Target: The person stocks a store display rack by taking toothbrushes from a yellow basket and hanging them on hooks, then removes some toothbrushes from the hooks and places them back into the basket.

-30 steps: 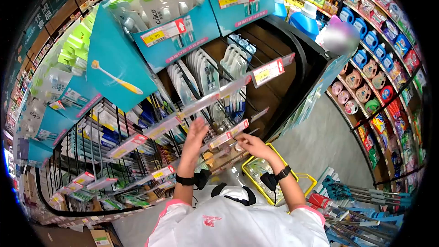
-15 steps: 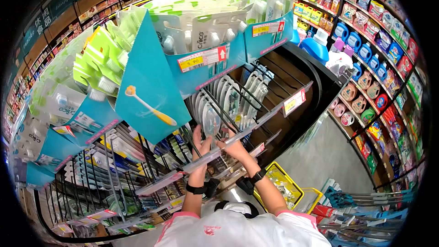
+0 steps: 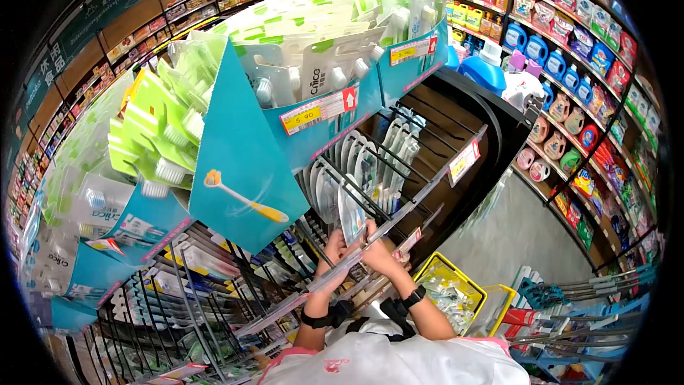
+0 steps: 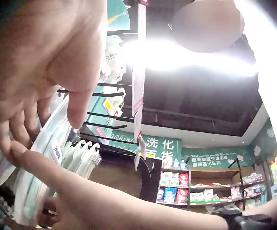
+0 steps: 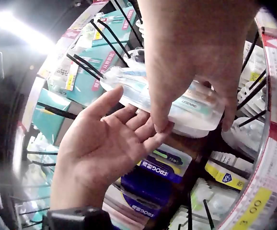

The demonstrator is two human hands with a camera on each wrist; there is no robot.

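I see one toothbrush pack (image 3: 351,215) pinched in my right hand (image 3: 379,253), just below the "5.90" price tag (image 3: 318,110). My left hand (image 3: 333,248) lies flat and relaxed beneath the pack. Two "FROG" packs (image 5: 166,168) hang below.

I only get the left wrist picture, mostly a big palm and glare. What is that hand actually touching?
Observer: The left hand lies open under a clear toothbrush pack, with its fingertips against it.
Operator: Is the other hand doing anything?
Observer: The right hand pinches that same pack from above, in front of the rack's hooks.
Operator: What is lower down by the person?
Observer: A yellow basket shows below the right arm in the head view, with some packaged goods in it.
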